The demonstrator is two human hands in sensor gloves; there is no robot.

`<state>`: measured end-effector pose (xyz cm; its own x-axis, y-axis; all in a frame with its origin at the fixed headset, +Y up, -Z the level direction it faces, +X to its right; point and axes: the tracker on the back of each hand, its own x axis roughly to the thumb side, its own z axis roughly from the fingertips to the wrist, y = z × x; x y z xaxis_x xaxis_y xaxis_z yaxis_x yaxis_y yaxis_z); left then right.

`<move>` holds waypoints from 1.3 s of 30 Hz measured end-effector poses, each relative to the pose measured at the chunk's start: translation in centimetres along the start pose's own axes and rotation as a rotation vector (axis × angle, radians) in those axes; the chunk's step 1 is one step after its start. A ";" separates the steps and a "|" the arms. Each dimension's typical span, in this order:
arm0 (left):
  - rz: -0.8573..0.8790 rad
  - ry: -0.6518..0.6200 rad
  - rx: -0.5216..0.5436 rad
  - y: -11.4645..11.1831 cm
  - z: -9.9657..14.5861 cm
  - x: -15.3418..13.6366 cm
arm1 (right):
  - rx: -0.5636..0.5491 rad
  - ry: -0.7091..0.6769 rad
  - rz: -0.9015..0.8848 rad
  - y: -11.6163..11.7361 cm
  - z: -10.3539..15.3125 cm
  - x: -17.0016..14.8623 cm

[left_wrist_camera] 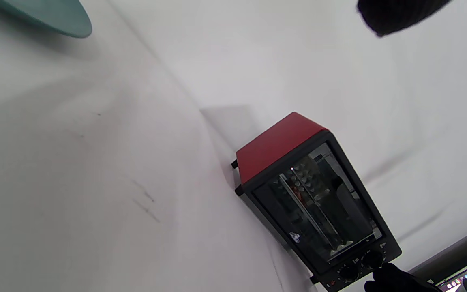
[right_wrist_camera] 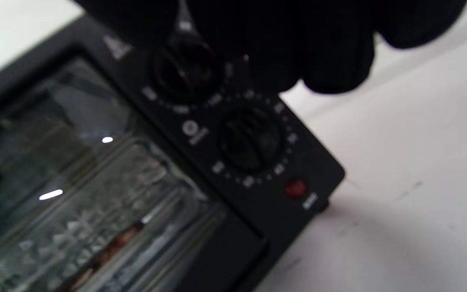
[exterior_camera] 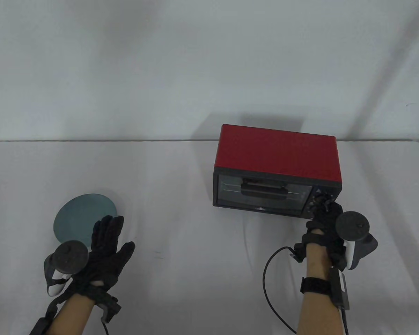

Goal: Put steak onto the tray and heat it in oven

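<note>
The red oven stands at the table's right with its glass door closed. Through the glass a foil-lined tray shows, with a brownish piece on it that looks like the steak. My right hand is at the black control panel, its fingertips curled round the upper knob. The lower knob and a red lamp sit free below it. My left hand lies flat, fingers straight, over the near edge of a teal plate that holds nothing.
The white-covered table runs back to a white wall. In the left wrist view the oven shows side-on, the plate rim is at the top left, and a laptop screen peeks in at the bottom right.
</note>
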<state>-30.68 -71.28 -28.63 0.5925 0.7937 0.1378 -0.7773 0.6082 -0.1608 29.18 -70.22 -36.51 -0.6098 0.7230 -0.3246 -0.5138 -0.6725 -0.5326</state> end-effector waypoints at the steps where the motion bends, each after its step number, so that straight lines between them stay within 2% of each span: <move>1: 0.002 0.001 -0.002 0.0 0.0 0.0 | -0.004 0.008 0.010 0.2 -0.2 0.1; 8: 0.006 0.003 -0.008 -0.1 -0.1 0.0 | -0.050 0.002 0.033 0.9 -0.9 0.6; 14: 0.008 0.002 -0.012 -0.1 -0.1 0.0 | -0.061 0.021 -0.066 0.9 -1.2 0.2; 17: 0.007 -0.002 -0.013 -0.2 -0.1 0.0 | -0.036 0.082 -0.203 1.1 -1.4 -0.6; 21: 0.005 -0.003 -0.010 -0.2 -0.1 0.0 | 0.039 0.216 -0.481 1.7 -1.5 -2.1; 22: 0.005 -0.003 -0.010 -0.2 -0.1 0.0 | 0.064 0.272 -0.603 2.1 -1.4 -2.6; 26: 0.003 -0.002 -0.012 -0.3 -0.1 0.0 | 0.123 0.370 -0.811 2.9 -1.3 -3.5; 32: 0.002 0.000 -0.015 -0.4 -0.1 0.0 | 0.194 0.465 -1.020 3.9 -1.2 -4.3; 38: 0.002 -0.001 -0.021 -0.5 -0.1 0.0 | 0.214 0.460 -1.025 3.8 -1.1 -4.4; 39: 0.002 -0.002 -0.023 -0.5 -0.1 0.0 | 0.183 0.446 -0.997 3.5 -1.1 -4.6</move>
<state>-30.24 -71.55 -28.63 0.5905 0.7950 0.1390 -0.7736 0.6066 -0.1834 30.89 -75.72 -37.72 0.3803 0.9208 -0.0868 -0.7575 0.2563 -0.6004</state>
